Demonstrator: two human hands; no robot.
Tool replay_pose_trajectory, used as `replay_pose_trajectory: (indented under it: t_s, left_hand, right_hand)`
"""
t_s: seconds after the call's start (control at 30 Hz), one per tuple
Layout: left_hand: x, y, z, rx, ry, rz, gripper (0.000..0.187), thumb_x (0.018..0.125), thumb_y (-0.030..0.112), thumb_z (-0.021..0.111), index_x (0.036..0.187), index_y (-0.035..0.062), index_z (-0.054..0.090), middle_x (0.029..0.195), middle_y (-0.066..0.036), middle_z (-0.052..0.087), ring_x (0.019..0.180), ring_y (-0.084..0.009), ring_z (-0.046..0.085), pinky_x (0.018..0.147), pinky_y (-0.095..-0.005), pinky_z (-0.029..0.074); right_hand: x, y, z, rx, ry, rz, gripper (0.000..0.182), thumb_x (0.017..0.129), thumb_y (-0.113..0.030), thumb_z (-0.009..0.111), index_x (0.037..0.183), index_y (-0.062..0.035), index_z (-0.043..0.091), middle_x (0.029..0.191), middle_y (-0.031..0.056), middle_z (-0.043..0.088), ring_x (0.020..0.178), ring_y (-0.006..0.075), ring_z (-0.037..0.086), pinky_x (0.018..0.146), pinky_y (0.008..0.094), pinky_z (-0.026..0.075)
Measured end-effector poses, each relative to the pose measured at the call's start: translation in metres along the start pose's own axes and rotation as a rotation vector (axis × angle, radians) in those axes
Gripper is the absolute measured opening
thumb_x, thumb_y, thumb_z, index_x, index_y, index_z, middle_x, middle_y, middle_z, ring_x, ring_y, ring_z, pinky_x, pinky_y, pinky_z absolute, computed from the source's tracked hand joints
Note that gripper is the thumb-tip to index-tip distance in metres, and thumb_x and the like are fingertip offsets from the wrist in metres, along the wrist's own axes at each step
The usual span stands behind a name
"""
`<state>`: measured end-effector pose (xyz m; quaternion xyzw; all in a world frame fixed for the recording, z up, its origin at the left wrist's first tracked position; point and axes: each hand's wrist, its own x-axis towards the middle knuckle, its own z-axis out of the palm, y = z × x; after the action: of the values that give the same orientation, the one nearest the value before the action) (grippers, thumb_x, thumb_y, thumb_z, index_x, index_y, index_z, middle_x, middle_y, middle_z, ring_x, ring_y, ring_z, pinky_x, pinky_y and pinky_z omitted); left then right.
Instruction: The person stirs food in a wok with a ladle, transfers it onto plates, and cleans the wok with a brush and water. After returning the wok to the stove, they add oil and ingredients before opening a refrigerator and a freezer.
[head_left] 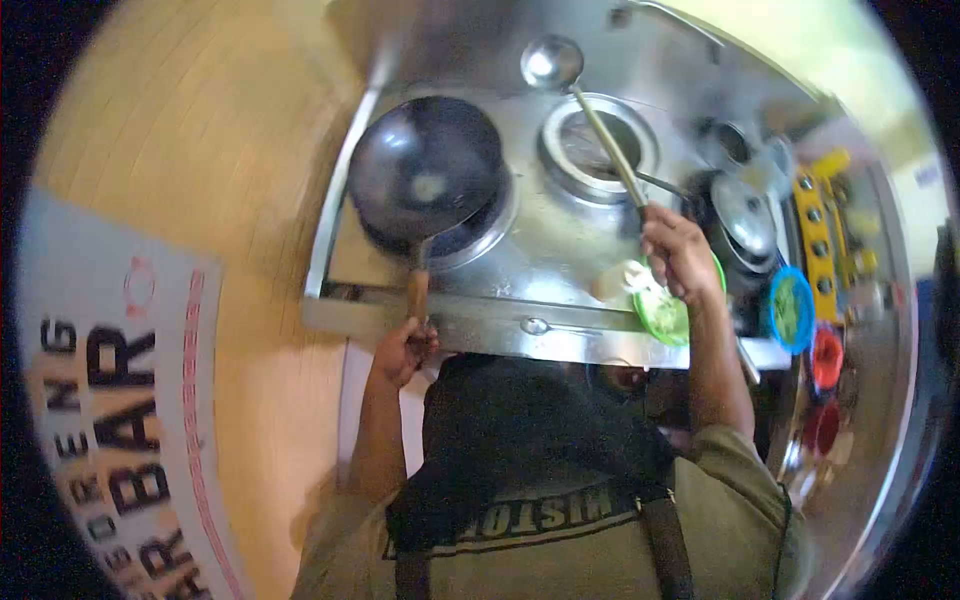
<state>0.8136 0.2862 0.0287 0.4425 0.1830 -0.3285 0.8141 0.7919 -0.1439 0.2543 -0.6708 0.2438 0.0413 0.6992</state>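
My left hand (404, 350) is closed around the wooden handle of a dark wok (425, 160), which rests over a burner ring (497, 225) at the left of the steel stove. No food shows clearly inside the wok. With my right hand (680, 255) I grip the long handle of a ladle (552, 64), whose round bowl is raised toward the back of the stove. Below that hand, partly covered by my wrist, sits a green bowl (662, 318) with pale green pieces in it.
A second burner ring (600, 150) lies right of the wok. Farther right are a lidded pot (745, 215), a blue basket (790, 310) holding green pieces, a red container (826, 358) and a yellow rack (818, 240). A lettered banner (130, 400) hangs at left.
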Motion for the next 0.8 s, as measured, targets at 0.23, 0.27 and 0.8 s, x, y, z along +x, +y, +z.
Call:
replay_pose_trajectory:
  t_s: [0.23, 0.27, 0.8]
  left_hand:
    - [-0.026, -0.022, 0.007, -0.089, 0.097, 0.100, 0.038, 0.094, 0.034, 0.052, 0.111, 0.0011, 0.059, 0.097, -0.011, 0.065, 0.088, -0.0210, 0.062, 0.081, -0.0357, 0.051]
    - [-0.039, -0.032, 0.000, 0.101, -0.015, 0.285, 0.046, 0.093, 0.038, 0.052, 0.121, 0.0017, 0.054, 0.103, -0.011, 0.064, 0.092, -0.0213, 0.062, 0.082, -0.0347, 0.050]
    - [-0.448, -0.524, -0.201, -0.579, 1.432, 0.631, 0.039, 0.089, 0.041, 0.056, 0.113, 0.0106, 0.060, 0.097, -0.008, 0.068, 0.077, -0.0202, 0.064, 0.065, -0.0336, 0.048]
  right_hand:
    - [0.090, 0.099, 0.121, -0.083, -0.357, 0.096, 0.037, 0.089, -0.009, 0.051, 0.125, 0.0000, 0.052, 0.065, 0.0019, 0.052, 0.045, 0.0092, 0.044, 0.040, 0.0240, 0.037]
    - [0.098, 0.109, 0.136, -0.124, -0.357, 0.072, 0.033, 0.090, -0.015, 0.049, 0.120, -0.0019, 0.053, 0.067, 0.0003, 0.049, 0.048, 0.0073, 0.045, 0.039, 0.0203, 0.035]
    - [0.066, 0.097, 0.482, -1.293, -0.580, -1.120, 0.043, 0.086, -0.014, 0.062, 0.127, -0.0033, 0.053, 0.106, 0.0180, 0.064, 0.091, 0.0224, 0.061, 0.081, 0.0330, 0.049]
